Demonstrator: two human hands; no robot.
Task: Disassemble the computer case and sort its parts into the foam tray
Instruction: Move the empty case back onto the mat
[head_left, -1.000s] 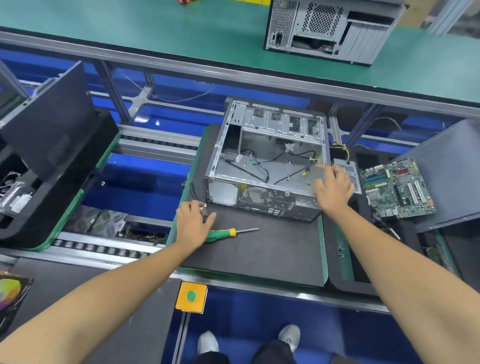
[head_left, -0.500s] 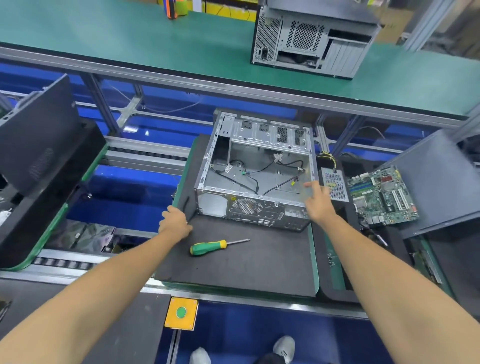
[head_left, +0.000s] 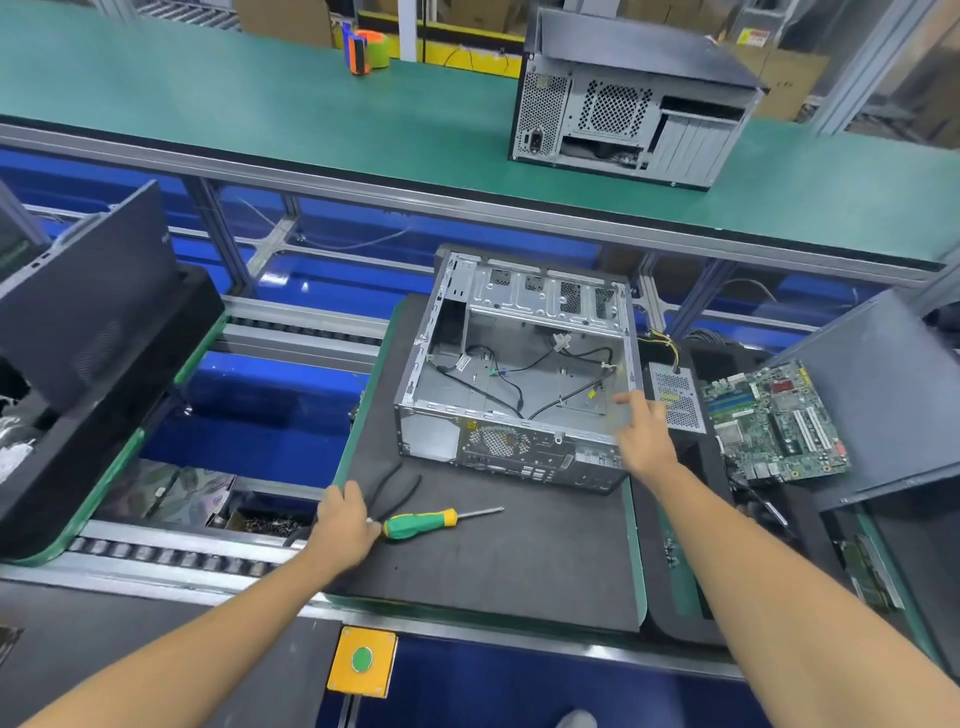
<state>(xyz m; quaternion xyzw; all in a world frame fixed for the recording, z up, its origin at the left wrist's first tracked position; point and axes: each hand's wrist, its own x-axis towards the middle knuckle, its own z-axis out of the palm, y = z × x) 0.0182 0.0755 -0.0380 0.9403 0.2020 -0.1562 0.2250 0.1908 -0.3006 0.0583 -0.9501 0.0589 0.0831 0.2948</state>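
Observation:
The open silver computer case (head_left: 519, 374) lies on a black mat (head_left: 519, 561), with loose black wires inside. My right hand (head_left: 644, 436) rests with straight fingers on the case's near right corner. My left hand (head_left: 345, 519) sits at the mat's left edge, fingers curled on the end of a looped black cable (head_left: 397, 486) that lies on the mat. A green-and-yellow screwdriver (head_left: 423, 522) lies just right of that hand. To the right, the black foam tray (head_left: 670, 545) holds a green motherboard (head_left: 774, 421) and a perforated metal unit (head_left: 675, 397).
A grey side panel (head_left: 883, 395) leans at the right. A second foam tray with a dark panel (head_left: 93, 322) stands at the left. Another computer case (head_left: 628, 104) and a tape dispenser (head_left: 366, 49) sit on the green bench behind. A yellow button box (head_left: 362, 660) is at the front edge.
My left hand went from the screwdriver to the mat's left edge and came back beside the screwdriver; a black cable now lies on the mat. My right hand stayed at the case's corner.

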